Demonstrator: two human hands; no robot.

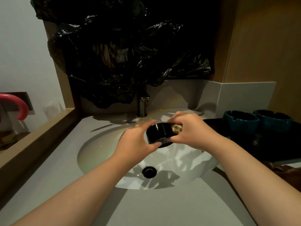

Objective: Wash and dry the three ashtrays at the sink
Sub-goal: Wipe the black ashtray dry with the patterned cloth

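Curling round the black ashtray (156, 134), left fingers (145, 125) hold it; right fingers (182, 118) pinch a half-hidden sponge (176, 128).

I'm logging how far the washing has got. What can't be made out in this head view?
1. The black ashtray: inside turned away, behind the right hand; clean or dirty unknown.
2. The pad: mostly covered by that hand's fingers; its kind unclear.
3. The faucet: top hidden by the black plastic bag; no telling if water runs.
4. The teal ashtrays: dim light; wet or dry unclear.
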